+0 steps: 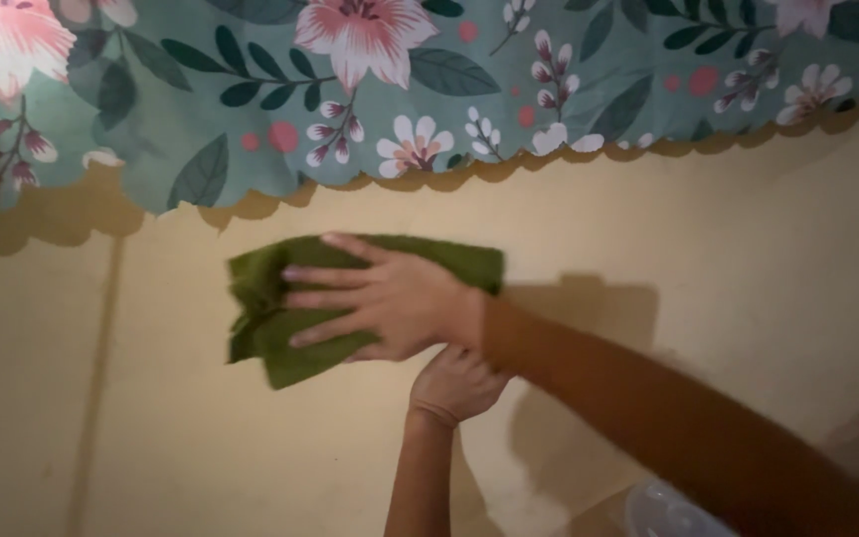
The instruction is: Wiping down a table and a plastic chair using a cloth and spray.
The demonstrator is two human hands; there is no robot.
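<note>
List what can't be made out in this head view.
- Left hand: fingers hidden under the right hand.
- Green cloth: middle covered by the right hand.
- Clear plastic thing: cut off by the bottom edge, blurred.
- Flowered cloth: cut off at the top.

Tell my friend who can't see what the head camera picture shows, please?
A person's right hand presses a folded green cloth flat against a cream-coloured wall, fingers spread. The left hand rests against the wall just below the right wrist. Above them hangs a teal floral fabric with a scalloped edge and pink and white flowers.
</note>
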